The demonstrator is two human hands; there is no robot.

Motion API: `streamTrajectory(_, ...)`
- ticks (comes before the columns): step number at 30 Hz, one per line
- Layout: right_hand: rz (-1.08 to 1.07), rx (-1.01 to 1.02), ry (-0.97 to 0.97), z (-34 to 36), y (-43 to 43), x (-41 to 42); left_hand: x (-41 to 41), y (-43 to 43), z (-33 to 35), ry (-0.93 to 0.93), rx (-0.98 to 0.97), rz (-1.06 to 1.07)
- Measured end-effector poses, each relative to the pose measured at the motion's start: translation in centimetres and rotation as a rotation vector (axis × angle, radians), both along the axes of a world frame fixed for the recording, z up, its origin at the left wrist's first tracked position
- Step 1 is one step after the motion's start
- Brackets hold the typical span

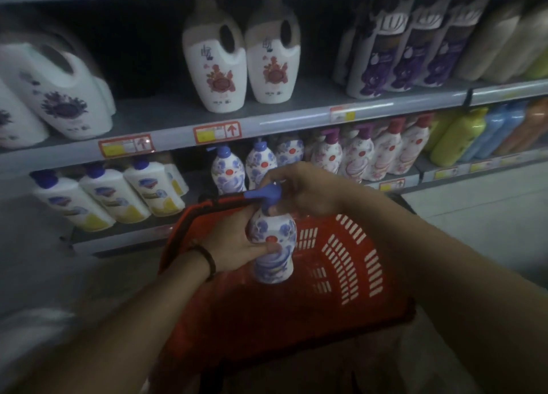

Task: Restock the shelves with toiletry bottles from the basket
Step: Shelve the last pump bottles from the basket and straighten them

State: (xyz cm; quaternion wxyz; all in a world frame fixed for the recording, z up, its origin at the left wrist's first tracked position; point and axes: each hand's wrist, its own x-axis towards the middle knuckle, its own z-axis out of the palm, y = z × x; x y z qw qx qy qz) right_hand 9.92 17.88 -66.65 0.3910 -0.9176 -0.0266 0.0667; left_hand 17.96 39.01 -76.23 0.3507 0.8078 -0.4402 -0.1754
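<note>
A white pump bottle (274,254) with blue flower print and a blue pump head is held upright over the red basket (350,263). My left hand (234,239) grips its body from the left. My right hand (302,192) is closed around the blue pump at its top. The basket hangs below my arms, and the part of its inside that shows holds no other bottle. Matching blue-flowered bottles (228,171) stand on the lower shelf (124,236) just behind the basket's handle.
On the lower shelf are white bottles with blue caps (103,195) at left and pink-flowered pump bottles (382,153) at right. The upper shelf (267,120) holds large white jugs (215,64) and purple-labelled bottles (409,58). Coloured bottles (462,135) stand far right.
</note>
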Motion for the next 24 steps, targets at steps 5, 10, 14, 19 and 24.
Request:
streamTrajectory(5, -0.060, 0.008, -0.137, 3.3, -2.8, 0.7, 2.2, -3.6, 3.6, 0.011, -0.037, 0.035)
streamTrajectory(10, -0.182, -0.008, -0.189, 5.7, -5.9, 1.6, 4.8, -7.9, 6.4, -0.050, -0.147, 0.096)
streamTrajectory(14, -0.197, -0.080, -0.214, 5.9, -7.4, 2.4, 5.9, -10.2, 7.8, -0.068, -0.161, 0.068)
streamTrajectory(19, -0.242, 0.011, -0.231, 5.3, -9.4, 3.0, 6.9, -12.2, 8.8, -0.069, -0.202, 0.096)
streamTrajectory(24, -0.248, -0.067, -0.199, 2.7, -10.8, 3.6, 7.4, -13.7, 8.1, -0.072, -0.205, 0.118)
